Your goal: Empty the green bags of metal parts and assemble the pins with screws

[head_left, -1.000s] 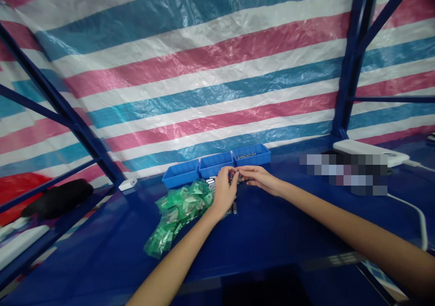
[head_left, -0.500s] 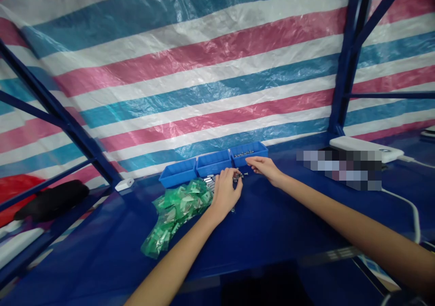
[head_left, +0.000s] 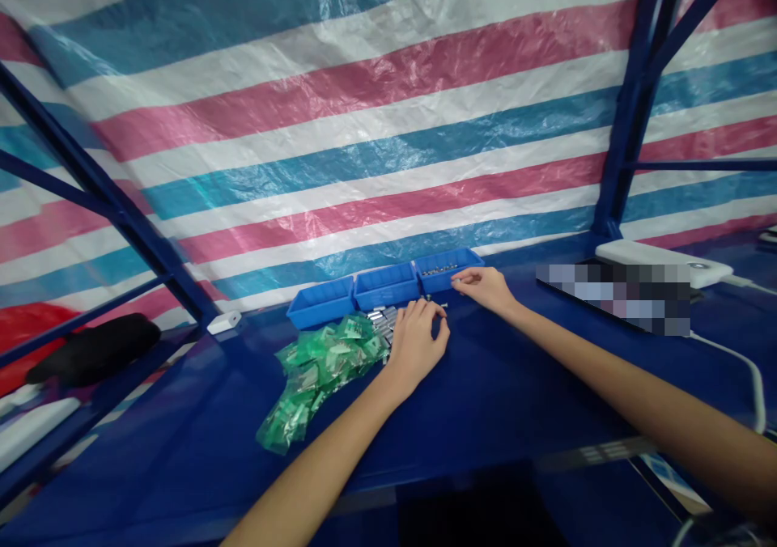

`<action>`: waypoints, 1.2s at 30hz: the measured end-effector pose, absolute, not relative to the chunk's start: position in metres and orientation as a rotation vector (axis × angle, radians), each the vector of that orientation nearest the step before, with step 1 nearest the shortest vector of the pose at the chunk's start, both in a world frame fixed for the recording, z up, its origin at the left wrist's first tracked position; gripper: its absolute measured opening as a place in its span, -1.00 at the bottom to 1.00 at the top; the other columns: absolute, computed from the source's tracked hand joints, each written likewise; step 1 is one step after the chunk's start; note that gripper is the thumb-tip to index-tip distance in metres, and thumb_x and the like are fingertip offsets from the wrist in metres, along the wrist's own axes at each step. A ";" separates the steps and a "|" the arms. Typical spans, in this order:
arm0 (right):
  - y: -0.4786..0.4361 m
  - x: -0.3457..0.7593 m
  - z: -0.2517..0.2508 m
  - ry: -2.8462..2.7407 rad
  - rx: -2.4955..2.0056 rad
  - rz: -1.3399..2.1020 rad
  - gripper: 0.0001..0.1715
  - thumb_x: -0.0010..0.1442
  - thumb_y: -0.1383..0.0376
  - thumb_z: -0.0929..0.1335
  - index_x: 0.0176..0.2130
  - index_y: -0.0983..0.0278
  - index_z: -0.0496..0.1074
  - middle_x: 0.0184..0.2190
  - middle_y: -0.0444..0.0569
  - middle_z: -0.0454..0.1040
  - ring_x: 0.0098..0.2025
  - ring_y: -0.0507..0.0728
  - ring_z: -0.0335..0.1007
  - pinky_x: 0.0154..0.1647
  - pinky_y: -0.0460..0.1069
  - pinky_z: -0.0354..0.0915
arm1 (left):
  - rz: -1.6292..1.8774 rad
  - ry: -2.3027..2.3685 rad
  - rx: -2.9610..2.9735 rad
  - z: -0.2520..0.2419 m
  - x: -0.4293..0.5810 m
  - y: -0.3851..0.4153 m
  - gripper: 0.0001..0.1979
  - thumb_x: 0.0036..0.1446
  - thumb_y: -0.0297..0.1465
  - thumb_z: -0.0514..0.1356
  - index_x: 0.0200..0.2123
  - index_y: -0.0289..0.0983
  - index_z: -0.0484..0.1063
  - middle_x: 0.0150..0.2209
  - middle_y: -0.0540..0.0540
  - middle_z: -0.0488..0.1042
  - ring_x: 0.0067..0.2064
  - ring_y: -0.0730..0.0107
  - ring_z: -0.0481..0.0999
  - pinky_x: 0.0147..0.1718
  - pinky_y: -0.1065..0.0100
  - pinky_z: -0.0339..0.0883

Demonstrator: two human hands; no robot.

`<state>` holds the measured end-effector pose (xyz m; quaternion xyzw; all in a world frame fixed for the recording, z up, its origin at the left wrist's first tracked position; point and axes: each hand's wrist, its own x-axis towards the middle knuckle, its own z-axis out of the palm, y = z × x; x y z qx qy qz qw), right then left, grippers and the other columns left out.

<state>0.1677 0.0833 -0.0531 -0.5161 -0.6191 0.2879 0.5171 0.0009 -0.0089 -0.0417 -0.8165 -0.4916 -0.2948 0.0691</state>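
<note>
My left hand (head_left: 418, 341) rests on the blue table with fingers curled in a pinch, beside a heap of small silver metal parts (head_left: 382, 320). What the fingertips hold is too small to make out. My right hand (head_left: 486, 286) reaches to the front edge of the right blue tray (head_left: 447, 265), fingers pinched together over the small metal pieces lying in it. Two more blue trays, the middle one (head_left: 385, 284) and the left one (head_left: 321, 303), stand in the same row. A pile of small green plastic bags (head_left: 312, 373) lies left of my left hand.
A striped pink, white and blue tarp hangs behind a dark blue metal frame (head_left: 625, 126). A white power bank (head_left: 664, 262) with a cable lies at the right. A small white charger (head_left: 223, 321) sits at the back left, a black pouch (head_left: 91, 349) further left.
My hands were together over the metal parts; the right hand has moved away to the right tray. The left hand has shifted slightly right and nearer.
</note>
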 end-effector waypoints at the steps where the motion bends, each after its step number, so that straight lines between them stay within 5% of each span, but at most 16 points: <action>1: 0.083 0.169 -0.051 -1.469 -1.220 0.730 -0.75 -0.13 0.27 0.43 -0.37 0.35 0.54 -0.57 -0.03 0.50 -0.47 0.10 0.44 -0.33 -0.01 0.36 | -0.886 -1.476 -2.460 -0.042 0.001 -0.009 -0.91 0.12 -0.44 0.03 -0.33 -0.21 0.33 -0.31 -0.03 0.41 -0.19 0.30 0.33 -0.18 0.25 0.09; 7: 0.081 0.166 -0.041 -1.371 -0.802 1.058 -0.40 -0.03 0.26 0.40 0.05 0.16 0.31 -0.03 0.01 0.43 -0.13 0.11 0.44 -0.25 -0.03 0.41 | -0.881 -1.458 -2.444 -0.042 0.002 -0.010 -0.91 0.12 -0.44 0.03 -0.33 -0.21 0.32 -0.31 -0.01 0.40 -0.19 0.32 0.33 -0.18 0.25 0.10; 13: 0.079 0.164 -0.058 -1.885 -0.916 0.680 -0.72 -0.03 0.30 0.39 -0.23 0.25 0.50 -0.27 -0.02 0.54 -0.30 0.09 0.47 -0.22 -0.01 0.37 | -0.881 -1.486 -2.395 -0.043 -0.002 -0.005 -0.91 0.12 -0.44 0.03 -0.34 -0.21 0.32 -0.34 -0.02 0.39 -0.21 0.31 0.33 -0.21 0.26 0.11; 20: 0.075 0.164 -0.068 -2.199 -1.050 0.353 -0.76 0.04 0.30 0.34 -0.24 0.17 0.51 -0.29 -0.11 0.54 -0.25 0.09 0.44 -0.24 -0.05 0.32 | -0.885 -1.555 -2.376 -0.043 -0.008 0.001 -0.90 0.11 -0.45 0.04 -0.35 -0.22 0.34 -0.34 -0.02 0.40 -0.23 0.30 0.34 -0.24 0.26 0.11; 36: 0.064 0.163 -0.056 -2.208 -1.163 0.282 -0.76 0.03 0.34 0.32 -0.27 0.14 0.52 -0.31 -0.15 0.56 -0.26 0.08 0.47 -0.30 -0.09 0.29 | -1.023 -1.392 -2.439 -0.020 -0.008 -0.010 -0.90 0.08 -0.39 0.07 -0.29 -0.22 0.33 -0.31 -0.03 0.41 -0.21 0.30 0.35 -0.19 0.24 0.13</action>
